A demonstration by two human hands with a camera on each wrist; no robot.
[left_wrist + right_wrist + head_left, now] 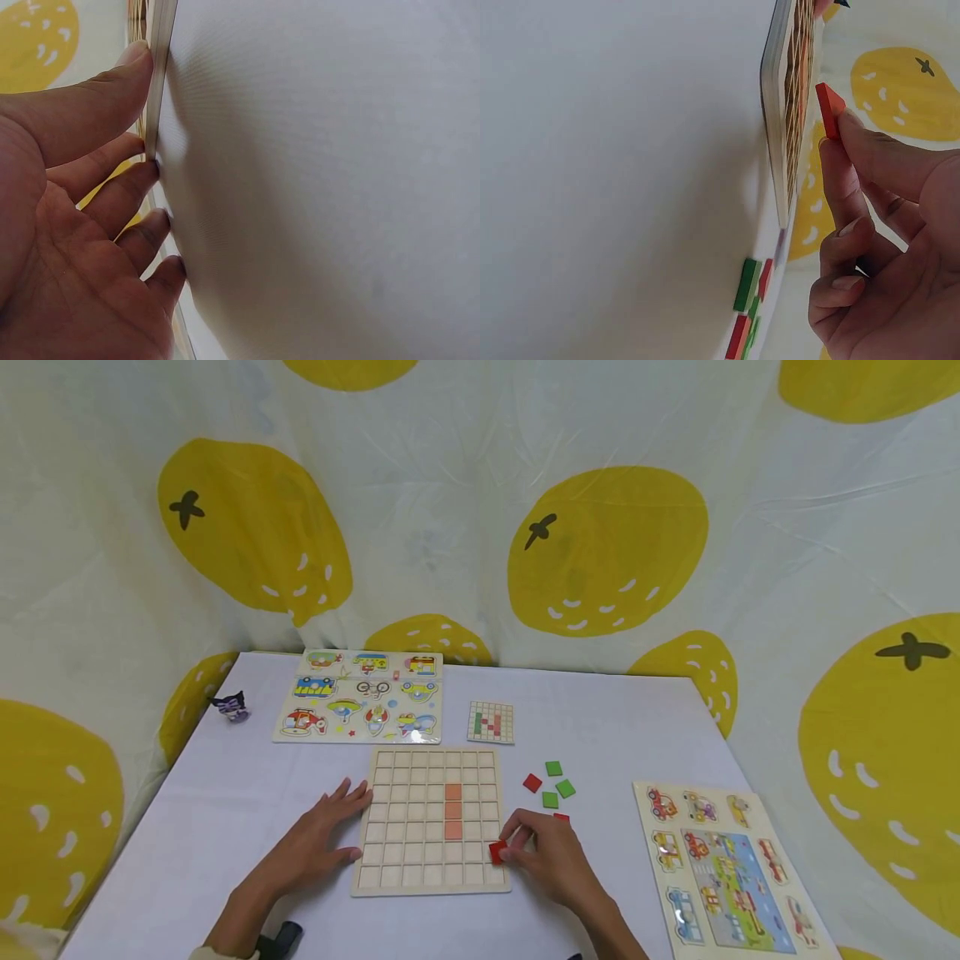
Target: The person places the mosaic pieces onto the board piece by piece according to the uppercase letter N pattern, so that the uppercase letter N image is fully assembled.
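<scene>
A wooden grid board [405, 852] lies on the white table, with a column of several orange-red tiles [453, 810] set in its squares. My right hand [551, 856] pinches a red square tile [497, 852] between thumb and index finger over the board's right edge. In the right wrist view that tile [829, 111] is held above the grid's level. My left hand [318, 843] rests at the board's left edge, fingers spread. Seen from the left wrist, its thumb [124, 79] and fingertips touch the board's side [159, 75].
Loose green tiles [553, 768] and red tiles [532, 783] lie right of the board. Behind it stand a small pattern card [491, 723] and a vehicle puzzle [360, 697]. Another puzzle board [648, 843] lies far right, a small dark figurine [231, 707] at the far left.
</scene>
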